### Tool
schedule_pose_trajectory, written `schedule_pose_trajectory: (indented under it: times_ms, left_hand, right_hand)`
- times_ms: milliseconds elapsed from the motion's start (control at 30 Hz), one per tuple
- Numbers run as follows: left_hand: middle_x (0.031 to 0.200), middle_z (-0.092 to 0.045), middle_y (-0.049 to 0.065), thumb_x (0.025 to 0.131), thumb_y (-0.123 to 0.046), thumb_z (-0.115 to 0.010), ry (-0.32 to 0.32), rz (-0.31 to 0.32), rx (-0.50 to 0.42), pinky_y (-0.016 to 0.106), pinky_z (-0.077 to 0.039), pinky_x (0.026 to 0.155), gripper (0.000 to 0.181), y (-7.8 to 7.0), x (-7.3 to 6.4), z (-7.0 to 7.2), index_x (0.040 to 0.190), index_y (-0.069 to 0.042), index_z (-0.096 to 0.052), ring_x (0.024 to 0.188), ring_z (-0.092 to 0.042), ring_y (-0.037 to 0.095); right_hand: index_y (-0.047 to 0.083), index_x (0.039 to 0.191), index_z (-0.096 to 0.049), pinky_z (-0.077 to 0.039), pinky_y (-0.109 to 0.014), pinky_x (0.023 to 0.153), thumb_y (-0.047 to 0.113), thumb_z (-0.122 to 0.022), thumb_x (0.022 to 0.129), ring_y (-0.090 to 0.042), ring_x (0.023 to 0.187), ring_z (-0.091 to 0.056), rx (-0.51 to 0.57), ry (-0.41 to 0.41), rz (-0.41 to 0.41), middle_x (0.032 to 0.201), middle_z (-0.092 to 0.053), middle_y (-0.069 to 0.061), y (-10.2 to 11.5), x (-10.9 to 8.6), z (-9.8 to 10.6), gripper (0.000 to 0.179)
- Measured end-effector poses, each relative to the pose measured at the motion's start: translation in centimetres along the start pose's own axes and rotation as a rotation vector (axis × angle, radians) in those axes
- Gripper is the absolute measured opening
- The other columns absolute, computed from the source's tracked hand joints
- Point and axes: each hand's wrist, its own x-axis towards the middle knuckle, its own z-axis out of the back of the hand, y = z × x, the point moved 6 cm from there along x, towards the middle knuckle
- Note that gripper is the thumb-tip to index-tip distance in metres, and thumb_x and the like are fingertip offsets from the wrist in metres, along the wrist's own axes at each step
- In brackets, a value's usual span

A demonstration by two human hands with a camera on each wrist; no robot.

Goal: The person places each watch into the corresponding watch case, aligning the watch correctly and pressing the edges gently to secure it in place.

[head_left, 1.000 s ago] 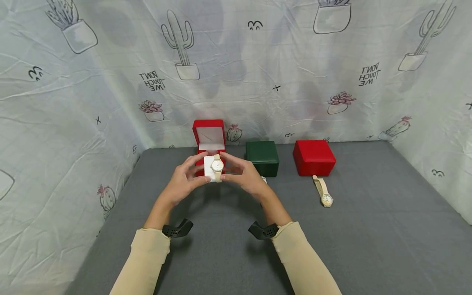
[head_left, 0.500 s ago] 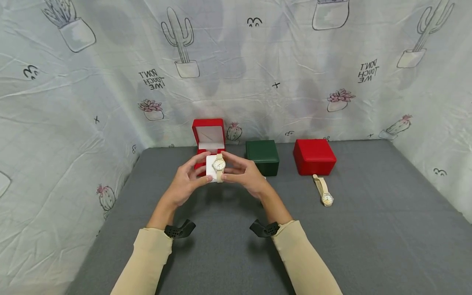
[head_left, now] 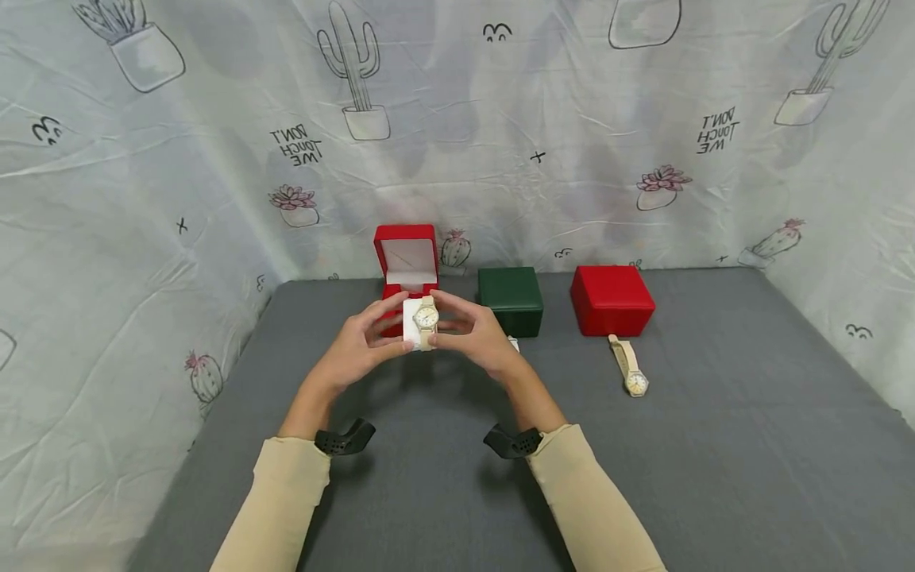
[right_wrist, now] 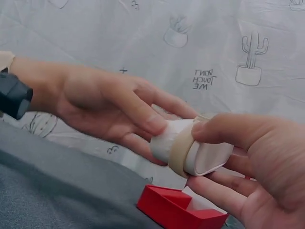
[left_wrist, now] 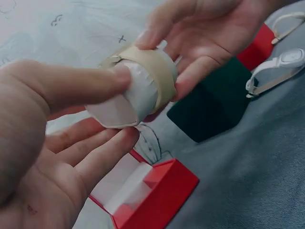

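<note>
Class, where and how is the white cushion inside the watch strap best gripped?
Probably pinch the white cushion at its left end, coming from the left, thumb opposite fingers. The watch wraps it off-centre, toward the right hand, so more bare surface lies beside the left hand, clear of the dial.

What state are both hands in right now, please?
Left hand: holding one end of the white cushion.
Right hand: holding the same cushion's other end, where the watch is strapped around it.

I get an evenly bright head view, soft shadows falling on the surface (head_left: 715, 477) toward its near edge; both wrist views look dimmer, hazier.
</note>
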Motion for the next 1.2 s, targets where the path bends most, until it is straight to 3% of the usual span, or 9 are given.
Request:
schedule_pose_trajectory:
  times_ms: [267,533,733,933,1200]
  left_hand:
    - [0.141,-0.036,0.007,0.078,-0.009,-0.071,0.008,-0.015,0.049,0.036,-0.049,0.089,0.075,-1.0,-0.1,-0.3,0.142,-0.015,-0.033,0.129,-0.041,0.028]
    - [0.143,-0.036,0.002,0.076,-0.014,-0.072,0.017,0.005,-0.017,0.032,-0.051,0.087,0.073,0.6,0.7,-0.3,0.14,-0.022,-0.037,0.128,-0.044,0.025]
    - [0.139,-0.039,0.003,0.076,-0.016,-0.073,0.045,-0.016,0.0,0.033,-0.05,0.087,0.073,0.8,1.0,-0.6,0.14,-0.021,-0.037,0.127,-0.045,0.027]
    - [0.137,-0.04,0.003,0.078,-0.019,-0.071,0.042,-0.054,0.023,0.035,-0.05,0.087,0.072,0.9,1.8,-0.5,0.141,-0.023,-0.035,0.128,-0.044,0.027]
    - [0.143,-0.035,-0.003,0.081,-0.019,-0.069,0.015,0.028,-0.004,0.037,-0.051,0.088,0.068,1.7,2.2,0.5,0.14,-0.024,-0.036,0.127,-0.044,0.026]
  right_hand:
    - [0.023,0.136,-0.044,-0.052,-0.038,0.084,0.004,-0.067,0.081,-0.027,0.112,-0.057,0.126,0.038,-0.044,0.136,-0.047,-0.004,-1.7,0.5,0.8,0.063]
    - [0.018,0.136,-0.044,-0.053,-0.036,0.081,0.004,-0.068,0.08,-0.027,0.108,-0.058,0.177,0.09,-0.011,0.134,-0.045,-0.012,-1.7,0.7,1.0,0.063]
    - [0.015,0.136,-0.043,-0.054,-0.032,0.078,0.001,-0.065,0.081,-0.026,0.106,-0.059,0.143,0.117,-0.034,0.134,-0.044,-0.007,-1.2,0.9,0.6,0.061]
    - [0.01,0.138,-0.039,-0.052,-0.035,0.083,-0.001,-0.062,0.083,-0.028,0.109,-0.056,0.092,0.104,-0.031,0.138,-0.041,-0.008,0.4,0.9,0.8,0.061]
    - [0.014,0.144,-0.026,-0.047,-0.044,0.092,0.002,-0.069,0.077,-0.03,0.119,-0.046,-0.084,0.166,0.052,0.144,-0.031,-0.005,1.2,1.4,-0.1,0.081]
